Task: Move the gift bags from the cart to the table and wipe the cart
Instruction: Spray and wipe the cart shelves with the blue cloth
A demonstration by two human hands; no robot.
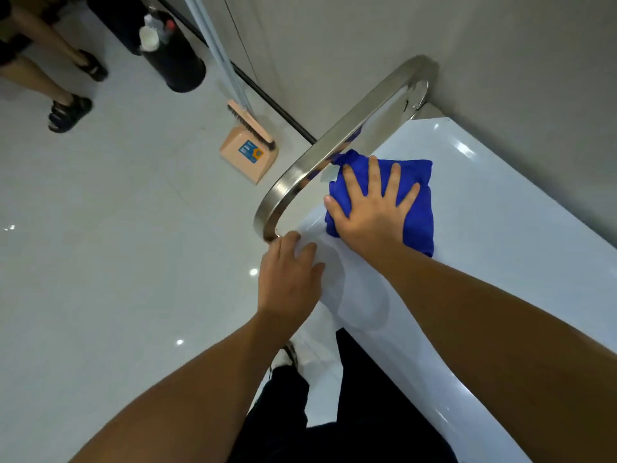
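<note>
White cart (494,228), right hand (370,208) flat on blue cloth (417,202), left hand (288,279) resting at edge

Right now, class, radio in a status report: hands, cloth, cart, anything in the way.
Right hand flat on blue cloth, pressing it to white cart top. Left hand resting on cart's edge by steel handle. No gift bags in view; nothing blocking.

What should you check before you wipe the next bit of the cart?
1. Blue cloth flat on the cart top: ok.
2. Right hand pressing the cloth with spread fingers: ok.
3. Left hand resting on the cart's edge near the metal handle: ok.
4. Gift bags off the part of the cart in view: ok.
5. Rest of the cart top free: cannot tell, it runs out of view.
</note>
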